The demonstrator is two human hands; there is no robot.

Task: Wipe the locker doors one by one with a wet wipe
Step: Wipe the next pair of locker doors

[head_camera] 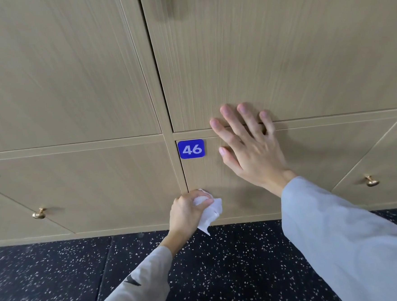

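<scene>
Gripping a crumpled white wet wipe (208,212), the left hand (188,211) has its fingers curled round the cloth and holds it against the lower left corner of a pale wood-grain locker door (312,173). That door carries a square blue number plate (191,148) near its upper left corner, with "46" in white. The right hand (248,144) lies flat with its fingers spread and straight, holding nothing; its palm is over door 46 and its fingertips cross the frame strip onto the wood-grain door above (279,50). Both arms wear light grey sleeves (345,246). Similar blue plates show at the left and right edges, cut off and unreadable. A small brass knob (39,213) sits on the lower left door and another brass knob (371,181) on the lower right door. Below the lockers runs a black speckled floor (49,283).
</scene>
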